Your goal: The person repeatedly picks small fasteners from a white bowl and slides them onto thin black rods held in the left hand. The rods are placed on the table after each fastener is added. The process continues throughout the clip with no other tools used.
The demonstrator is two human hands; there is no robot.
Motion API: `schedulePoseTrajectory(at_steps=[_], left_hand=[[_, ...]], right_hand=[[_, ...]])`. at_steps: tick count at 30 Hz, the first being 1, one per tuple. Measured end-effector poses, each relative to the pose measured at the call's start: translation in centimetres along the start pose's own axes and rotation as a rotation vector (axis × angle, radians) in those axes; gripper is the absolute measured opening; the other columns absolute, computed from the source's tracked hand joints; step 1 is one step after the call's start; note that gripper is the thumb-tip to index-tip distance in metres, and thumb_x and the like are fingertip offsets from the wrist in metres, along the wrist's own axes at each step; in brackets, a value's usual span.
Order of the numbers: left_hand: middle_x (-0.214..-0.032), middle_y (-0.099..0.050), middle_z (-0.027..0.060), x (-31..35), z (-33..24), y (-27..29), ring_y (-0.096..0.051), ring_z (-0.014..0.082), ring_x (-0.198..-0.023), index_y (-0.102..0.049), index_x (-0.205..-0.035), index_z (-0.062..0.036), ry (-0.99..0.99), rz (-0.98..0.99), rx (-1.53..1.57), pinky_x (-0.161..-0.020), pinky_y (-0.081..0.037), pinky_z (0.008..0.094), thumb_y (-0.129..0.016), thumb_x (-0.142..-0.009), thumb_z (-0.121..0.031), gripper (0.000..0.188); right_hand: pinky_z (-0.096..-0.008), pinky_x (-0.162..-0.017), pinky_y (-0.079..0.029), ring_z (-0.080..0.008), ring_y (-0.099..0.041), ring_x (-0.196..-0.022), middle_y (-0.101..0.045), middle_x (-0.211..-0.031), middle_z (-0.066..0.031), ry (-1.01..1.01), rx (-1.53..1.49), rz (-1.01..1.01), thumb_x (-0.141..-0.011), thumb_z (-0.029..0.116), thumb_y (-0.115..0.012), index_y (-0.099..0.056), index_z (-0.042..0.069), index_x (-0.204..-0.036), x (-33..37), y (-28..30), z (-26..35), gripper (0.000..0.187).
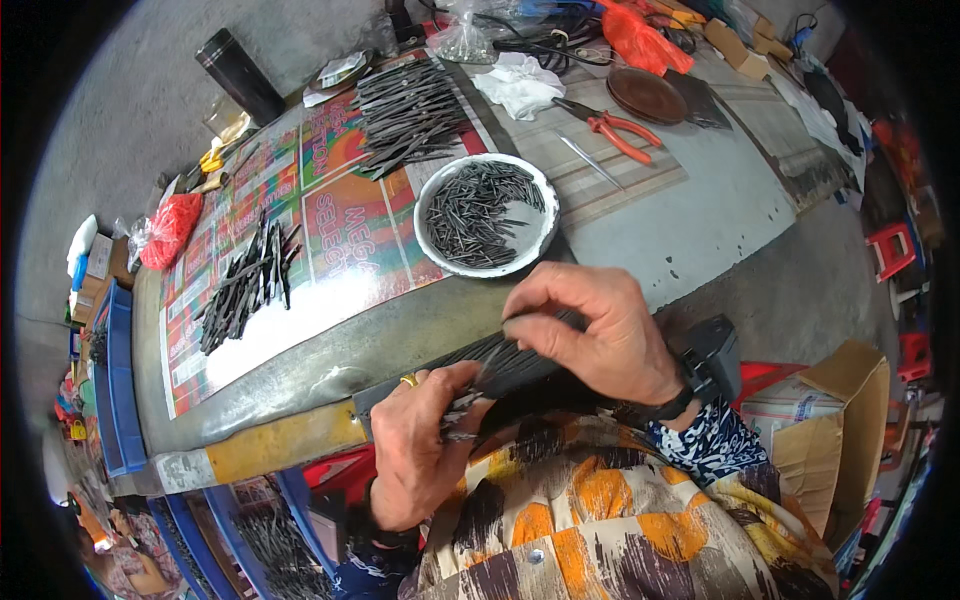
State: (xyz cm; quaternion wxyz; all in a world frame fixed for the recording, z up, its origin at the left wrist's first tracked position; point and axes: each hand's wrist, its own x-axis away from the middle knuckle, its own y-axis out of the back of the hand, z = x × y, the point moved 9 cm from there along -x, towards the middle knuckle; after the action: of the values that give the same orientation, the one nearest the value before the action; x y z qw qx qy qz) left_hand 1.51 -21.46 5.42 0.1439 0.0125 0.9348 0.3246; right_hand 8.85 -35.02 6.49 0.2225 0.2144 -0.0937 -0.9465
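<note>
My left hand (422, 440), a ring on one finger, is closed around several thin greyish metal pieces (468, 405) near the table's front edge. My right hand (600, 330) is raised just beside it, thumb and fingers pinched together; whatever they hold is too small to tell. Beneath both hands lies a row of long dark strips (500, 352), partly hidden by them. Just beyond my right hand stands a white round bowl (420, 222) with many short dark pins (475, 215) in it.
Dark strips lie in a large stack (410, 115) and a smaller pile (250, 285) on the printed table sheet. Orange-handled pliers (620, 130), a thin pointed tool (590, 162) and a brown dish (645, 95) lie far right. A cardboard box (835, 430) stands at right, blue crates (118, 380) at left.
</note>
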Motion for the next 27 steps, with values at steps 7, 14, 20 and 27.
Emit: schedulePoseTrajectory(at_steps=[7, 14, 20, 27], left_hand=[[-0.061, -0.047, -0.0022, 1.2, 5.0, 2.8, -0.035, 0.0032, -0.048, -0.059, -0.1, 0.0007, 0.39, -0.215, 0.913, -0.044, -0.031, 0.0211, -0.052, -0.1, -0.019, 0.021], [-0.059, -0.037, -0.003, 2.3, 7.1, 5.1, -0.032, 0.0053, -0.048, -0.053, -0.099, -0.0048, 0.53, -0.393, 1.035, -0.042, -0.027, 0.0205, -0.052, -0.1, -0.019, 0.014], [-0.061, -0.038, -0.0056, 2.3, 8.6, 7.1, -0.031, 0.0034, -0.047, -0.054, -0.097, -0.0042, 0.457, -0.366, 0.872, -0.043, -0.024, 0.0197, -0.057, -0.095, -0.014, 0.01], [-0.066, -0.051, -0.0035, 1.8, 9.9, 12.1, -0.041, 0.0041, -0.058, -0.061, -0.085, -0.0014, 0.447, -0.354, 0.067, -0.05, -0.032, 0.0218, -0.063, -0.089, -0.009, 0.008]], right_hand=[[-0.0415, -0.068, -0.047, -0.0326, -0.059, -0.075, -0.062, -0.078, -0.0142, 0.149, 0.517, -0.106, -0.079, 0.005, -0.065, -0.063, -0.001, -0.084, -3.1, 2.9, -1.9, 0.008], [-0.0411, -0.072, -0.041, -0.0292, -0.053, -0.08, -0.056, -0.076, -0.0118, 0.29, 0.807, -0.04, -0.075, 0.001, -0.062, -0.059, 0.002, -0.074, -5.2, 1.2, -3.7, 0.003], [-0.0412, -0.07, -0.037, -0.0286, -0.053, -0.078, -0.055, -0.073, -0.0118, 0.302, 0.922, 0.042, -0.07, -0.001, -0.062, -0.056, 0.002, -0.069, -5.8, 0.3, -4.5, 0.006], [-0.0409, -0.074, -0.038, -0.0303, -0.052, -0.08, -0.057, -0.076, -0.0125, 0.185, 0.913, 0.125, -0.071, 0.006, -0.059, -0.057, -0.001, -0.076, -6.5, 0.6, -5.1, 0.009]])
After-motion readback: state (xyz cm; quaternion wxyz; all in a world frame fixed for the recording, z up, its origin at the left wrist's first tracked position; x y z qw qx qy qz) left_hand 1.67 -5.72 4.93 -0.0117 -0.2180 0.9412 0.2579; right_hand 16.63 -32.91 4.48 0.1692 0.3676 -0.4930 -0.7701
